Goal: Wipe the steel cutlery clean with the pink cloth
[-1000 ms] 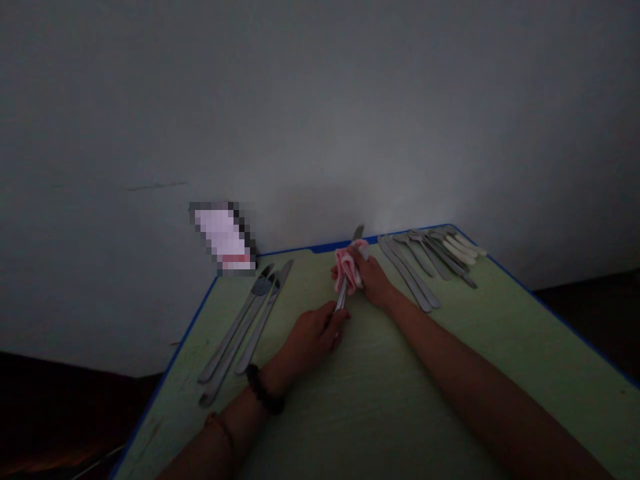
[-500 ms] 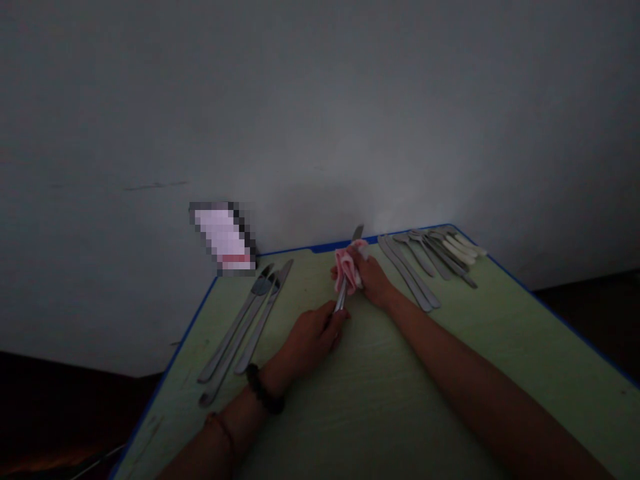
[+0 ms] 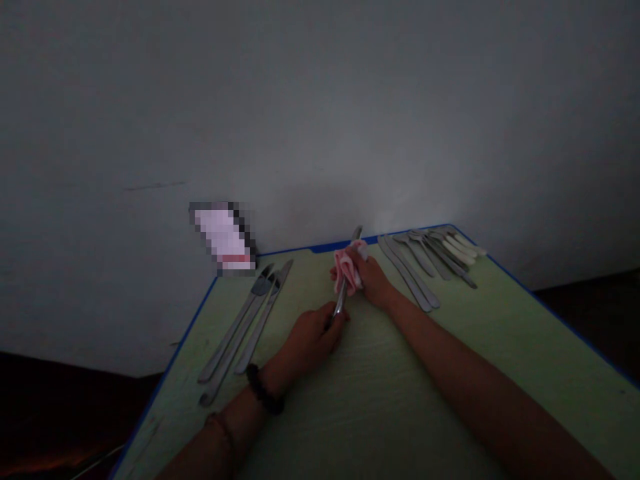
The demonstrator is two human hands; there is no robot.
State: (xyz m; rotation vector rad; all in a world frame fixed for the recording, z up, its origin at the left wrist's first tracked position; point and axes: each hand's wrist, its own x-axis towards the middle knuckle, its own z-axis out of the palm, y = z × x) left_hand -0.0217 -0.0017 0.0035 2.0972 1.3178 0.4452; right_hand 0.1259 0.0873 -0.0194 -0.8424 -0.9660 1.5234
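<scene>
My left hand (image 3: 311,337) is closed around the handle end of a metal table knife (image 3: 342,297) that points away from me across the green table (image 3: 380,400). My right hand (image 3: 373,280) grips a pink cloth (image 3: 346,270) wrapped around the knife's blade. Only the blade tip (image 3: 357,233) shows beyond the cloth, near the table's far edge.
Three knives (image 3: 250,320) lie side by side to the left. On the right lie several more pieces of cutlery (image 3: 430,263), some with pale handles. A blue rim edges the table, and a grey wall stands just behind it. The room is dim.
Hardly anything differs: the cloth and my right hand have shifted very slightly along the blade, and my left hand keeps its hold.
</scene>
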